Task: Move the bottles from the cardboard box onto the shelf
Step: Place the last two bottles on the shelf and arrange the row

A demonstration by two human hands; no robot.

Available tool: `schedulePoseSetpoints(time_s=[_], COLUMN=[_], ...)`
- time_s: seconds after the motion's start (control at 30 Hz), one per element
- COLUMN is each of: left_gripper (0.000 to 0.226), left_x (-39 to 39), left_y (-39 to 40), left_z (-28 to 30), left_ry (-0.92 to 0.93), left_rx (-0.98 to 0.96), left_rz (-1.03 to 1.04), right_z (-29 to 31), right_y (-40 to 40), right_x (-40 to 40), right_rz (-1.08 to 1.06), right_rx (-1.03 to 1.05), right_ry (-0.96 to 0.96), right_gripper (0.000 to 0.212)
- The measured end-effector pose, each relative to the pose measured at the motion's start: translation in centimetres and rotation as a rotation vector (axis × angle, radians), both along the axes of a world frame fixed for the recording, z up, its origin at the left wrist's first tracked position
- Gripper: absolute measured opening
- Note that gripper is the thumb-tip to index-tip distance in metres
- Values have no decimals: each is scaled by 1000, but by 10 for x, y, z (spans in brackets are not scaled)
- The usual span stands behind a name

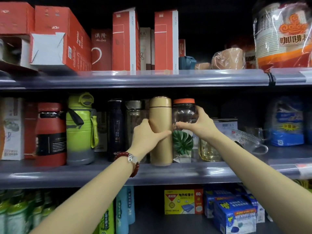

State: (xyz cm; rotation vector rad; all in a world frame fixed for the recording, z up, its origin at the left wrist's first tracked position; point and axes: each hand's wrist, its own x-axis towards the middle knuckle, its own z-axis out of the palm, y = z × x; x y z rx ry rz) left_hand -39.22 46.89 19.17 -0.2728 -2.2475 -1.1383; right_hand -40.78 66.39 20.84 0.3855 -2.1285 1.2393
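A tall gold bottle (160,115) stands upright near the front edge of the middle shelf (168,174). My left hand (146,137) grips its left side at mid height, thumb across the front. Right beside it stands a clear bottle with an orange lid (184,112) and a green leaf print. My right hand (200,124) grips that clear bottle from the right, fingers round its upper body. The cardboard box is not in view.
On the middle shelf to the left stand a clear glass bottle (134,115), a dark bottle (115,129), a green flask (80,129) and a red flask (49,134). Glass cups (249,141) lie to the right. Red boxes (125,41) fill the top shelf.
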Motion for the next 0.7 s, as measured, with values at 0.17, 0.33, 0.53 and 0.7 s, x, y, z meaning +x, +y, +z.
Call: schedulePoseSetpoints(time_s=[0.17, 0.33, 0.53, 0.7], left_gripper=[97, 110, 78, 75], left_x=[1, 1, -1, 0], left_y=[3, -10, -3, -4], left_z=[-16, -36, -48, -54], left_ry=[-90, -257, -116, -112], left_rx=[58, 161, -56, -124], left_rz=[-132, -366, 48, 4], right_z=[4, 7, 8, 11], right_y=[1, 8, 13, 4], right_x=[-1, -5, -5, 0], right_rz=[-14, 9, 138, 146], right_rx=[29, -7, -26, 10], right_ry=[-64, -83, -137, -169], right_gripper=[98, 107, 89, 73])
